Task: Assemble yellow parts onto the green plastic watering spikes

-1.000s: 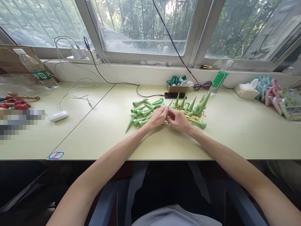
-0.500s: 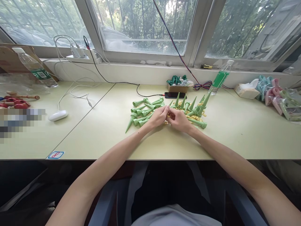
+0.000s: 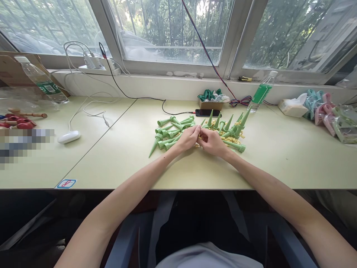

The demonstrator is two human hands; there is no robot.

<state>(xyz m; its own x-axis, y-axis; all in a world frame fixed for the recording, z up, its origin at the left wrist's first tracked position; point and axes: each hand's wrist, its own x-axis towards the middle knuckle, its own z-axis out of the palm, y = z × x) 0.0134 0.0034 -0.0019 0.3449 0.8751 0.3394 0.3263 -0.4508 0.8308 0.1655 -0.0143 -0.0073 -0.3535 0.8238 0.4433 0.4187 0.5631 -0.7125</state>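
Hardly a thing is shifted since the earlier frame: both hands are kept at the same spot. Nearest, one pale tabletop [image 3: 292,160] is crossed by one seam and marked by one sticker [image 3: 66,184]. Now the left hand [image 3: 190,137] and right hand [image 3: 213,142] are brought together, a yellow piece [image 3: 200,137] pinched between their fingertips; whether a cone is gripped too cannot be told. Green cones [image 3: 174,133] are heaped around them on the table, over a dozen, at least four pointed upward at right; exact counting is blocked by overlap. Beyond, one phone [image 3: 208,113], one small box [image 3: 211,106], two bottles [image 3: 260,94] and one tissue pack [image 3: 292,108] are seen. Farthest, one power strip [image 3: 96,70] is backed by three window panes [image 3: 178,29], foliage glimpsed outside.
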